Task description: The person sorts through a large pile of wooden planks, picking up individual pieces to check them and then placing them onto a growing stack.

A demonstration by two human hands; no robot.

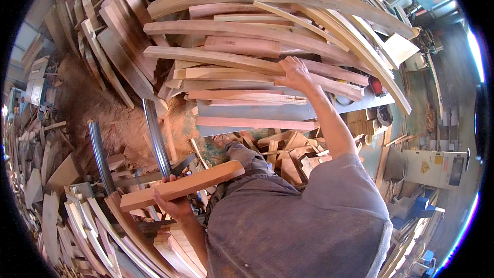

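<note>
My left hand [176, 205] is closed round a short, thick reddish-brown wooden board [206, 180], which it holds at a slant beside my leg. My right arm stretches forward over a bench stacked with timber. There my right hand [295, 72] is closed on a long wooden plank [216, 59], its fingers bent over the far edge. Several more planks lie crosswise around it, among them a pinkish strip [257, 123] at the bench's near edge and a pale board [231, 74] just on the near side of the hand.
Two shiny metal rails [157, 139] rise at my left, above sawdust [128, 123]. Upright boards [121, 51] lean farther off. Offcuts [293, 157] lie heaped under the grey bench top [226, 113]. More timber [92, 231] stands lower left; a white machine cabinet [432, 167] is at right.
</note>
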